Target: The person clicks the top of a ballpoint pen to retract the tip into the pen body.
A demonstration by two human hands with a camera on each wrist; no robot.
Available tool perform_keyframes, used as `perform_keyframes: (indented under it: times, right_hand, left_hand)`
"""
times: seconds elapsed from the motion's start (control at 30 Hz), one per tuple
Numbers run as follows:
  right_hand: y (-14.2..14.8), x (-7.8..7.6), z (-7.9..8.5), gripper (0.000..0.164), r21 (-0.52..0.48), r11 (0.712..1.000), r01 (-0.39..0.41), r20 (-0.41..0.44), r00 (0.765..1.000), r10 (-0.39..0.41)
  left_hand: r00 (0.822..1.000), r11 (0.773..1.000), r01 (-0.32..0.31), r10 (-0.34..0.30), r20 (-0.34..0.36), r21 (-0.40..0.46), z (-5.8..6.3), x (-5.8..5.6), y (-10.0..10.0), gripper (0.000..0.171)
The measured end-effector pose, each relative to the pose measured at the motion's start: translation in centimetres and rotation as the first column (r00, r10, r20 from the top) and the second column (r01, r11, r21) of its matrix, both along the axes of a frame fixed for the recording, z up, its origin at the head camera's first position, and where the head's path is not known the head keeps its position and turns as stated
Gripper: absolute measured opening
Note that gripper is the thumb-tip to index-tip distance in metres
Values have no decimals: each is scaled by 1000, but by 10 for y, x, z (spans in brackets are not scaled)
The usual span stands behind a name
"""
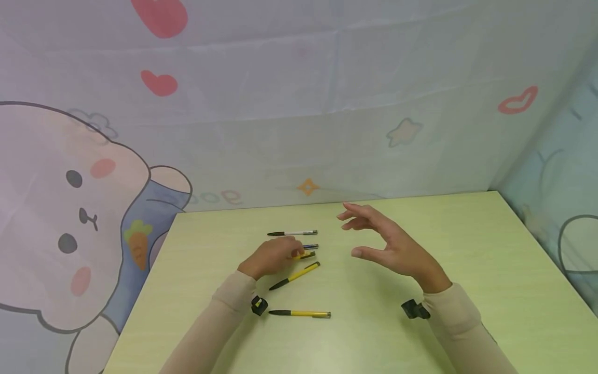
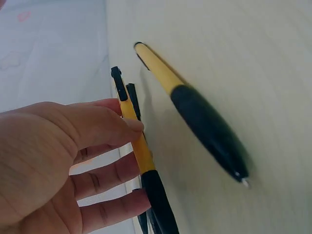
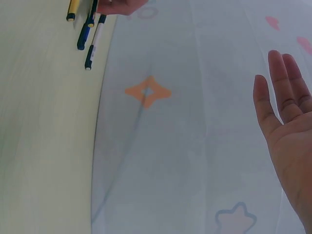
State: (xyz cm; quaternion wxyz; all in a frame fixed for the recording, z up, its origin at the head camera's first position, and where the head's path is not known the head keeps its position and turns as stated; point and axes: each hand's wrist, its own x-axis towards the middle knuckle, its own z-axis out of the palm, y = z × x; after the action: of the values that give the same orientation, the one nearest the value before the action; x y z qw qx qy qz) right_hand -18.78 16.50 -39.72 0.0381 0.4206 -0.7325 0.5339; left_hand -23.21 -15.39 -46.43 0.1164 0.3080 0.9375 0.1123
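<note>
The left hand (image 1: 275, 254) pinches a yellow pen (image 1: 306, 255) between thumb and fingers; in the left wrist view the thumb lies on its yellow barrel, and the dark grip slants down past the lower fingers. The held pen is at the middle of the row on the table (image 1: 374, 332), its clip end pointing right in the head view; whether it touches the tabletop I cannot tell

Just beyond it is a blue pen (image 1: 310, 246), mostly hidden by the hand, and beyond that a white pen (image 1: 294, 233) lies across the table, dark end to the left. On the near side, a slanted pen (image 1: 295, 276), yellow with a dark grip, lies with its dark end toward the lower left. Nearer still, well apart from the others, a third yellow pen (image 1: 301, 314) lies almost level

The right hand (image 1: 390, 246) is to the right of the pens, its fingers relaxed and slightly bent, the thumb spread well away from them

Dark clips (image 1: 259, 305) show at both wrists, by pale sleeves (image 1: 205, 327). A printed cloth (image 1: 280, 130) hangs behind the table, with hearts, a star and a cartoon animal
</note>
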Motion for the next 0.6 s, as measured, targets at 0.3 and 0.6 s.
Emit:
perform_keyframes:
  times: [0.3, 0.6]
  right_hand:
    - [-1, 0, -1, 84, -3, 1000, -4, 6, 1000, 4]
    - [-2, 0, -1, 82, 10, 1000, -6, 8, 1000, 6]
  left_hand:
    - [999, 998, 20, -21, -24, -53, -10, 4, 4, 21]
    - [999, 998, 44, -45, -24, -41, -8, 6, 5, 17]
